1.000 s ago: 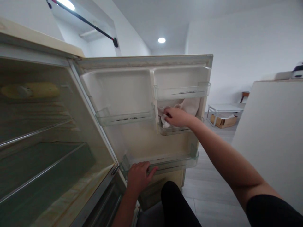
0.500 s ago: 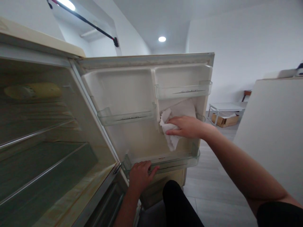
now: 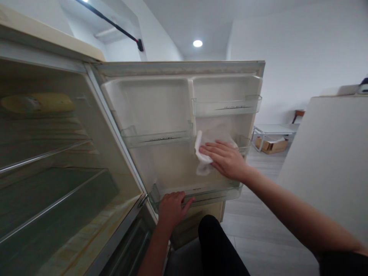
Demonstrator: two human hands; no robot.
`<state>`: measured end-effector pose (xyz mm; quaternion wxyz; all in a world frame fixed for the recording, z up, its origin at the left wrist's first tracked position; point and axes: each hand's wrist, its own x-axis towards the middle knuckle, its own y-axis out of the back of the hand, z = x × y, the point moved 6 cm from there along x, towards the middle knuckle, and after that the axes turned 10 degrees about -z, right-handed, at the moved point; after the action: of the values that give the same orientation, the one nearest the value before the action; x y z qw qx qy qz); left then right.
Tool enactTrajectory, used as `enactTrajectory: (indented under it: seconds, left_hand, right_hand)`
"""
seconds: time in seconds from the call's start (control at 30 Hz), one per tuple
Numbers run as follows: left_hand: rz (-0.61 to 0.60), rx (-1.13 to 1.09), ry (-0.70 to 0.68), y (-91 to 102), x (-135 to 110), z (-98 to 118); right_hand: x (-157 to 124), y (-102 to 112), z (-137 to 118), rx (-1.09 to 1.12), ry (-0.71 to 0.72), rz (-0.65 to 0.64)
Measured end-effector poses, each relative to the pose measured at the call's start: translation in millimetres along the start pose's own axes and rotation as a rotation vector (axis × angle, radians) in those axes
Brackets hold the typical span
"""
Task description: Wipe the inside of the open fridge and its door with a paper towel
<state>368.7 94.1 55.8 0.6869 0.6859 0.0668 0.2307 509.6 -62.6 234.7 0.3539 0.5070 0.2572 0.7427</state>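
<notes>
My right hand presses a white cloth, perhaps a paper towel, against the inner panel of the open fridge door. Its fingers point left, and part of the cloth bunches up beyond the fingertips. Lower down, my left hand has its fingers hooked over the rim of the bottom door bin, near the hinge side. Above the cloth sits a clear upper-right door bin, and another clear door bin is to its left.
On the left is the open fridge compartment with glass shelves and a yellowish light cover. A white panel stands at the right. Behind the door are a low white table and a cardboard box. My dark-clad leg is below the door.
My right hand has turned and flattened more over the cloth, shifting slightly; the cloth's hanging corner has drawn up. My left hand stays on the bottom bin. The view has tilted slightly.
</notes>
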Motion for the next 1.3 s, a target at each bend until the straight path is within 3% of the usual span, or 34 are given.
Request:
enactTrajectory:
  seconds: [0.1,0.17,0.23,0.37,0.43,0.53,0.67,0.77,0.9,1.03,1.13,1.3]
  left_hand:
    - [-0.006,0.003,-0.007,0.5,-1,-1]
    - [-0.015,0.005,-0.017,0.9,-3,0]
    - [-0.014,0.001,-0.023,1.6,-6,-1]
    - [-0.002,-0.005,-0.019,2.4,-8,-2]
    - [0.013,-0.005,-0.028,2.4,-9,-1]
    - [0.032,0.005,-0.037,0.7,-7,0]
    - [0.046,0.033,-0.017,-3.1,-2,0]
    - [0.052,0.048,-0.025,-5.6,2,2]
    - [0.085,0.063,-0.026,-6.1,5,4]
    - [0.110,0.087,-0.012,-5.5,9,6]
    - [0.110,0.088,-0.006,-4.9,12,8]
    - [0.131,0.076,0.006,-2.5,15,10]
  right_hand:
    - [-6,-22,-34,-0.031,0.188,0.130]
    - [-11,-32,-45,-0.068,0.210,0.147]
    - [-13,-33,-43,-0.117,0.097,0.131]
    - [-13,-17,-16,-0.164,-0.323,0.014]
    - [-9,-9,-6,-0.194,-0.454,-0.014]
    - [8,-9,-7,-0.269,-0.487,-0.029]
    - [34,-27,-19,-0.322,-0.407,-0.030]
    - [38,-38,-17,-0.327,-0.371,-0.023]
    - [12,-37,8,-0.340,-0.346,0.013]
    - [-37,-28,61,-0.293,-0.441,0.016]
    - [-68,-25,96,-0.218,-0.434,0.033]
    - [-83,-37,120,-0.120,-0.452,0.114]
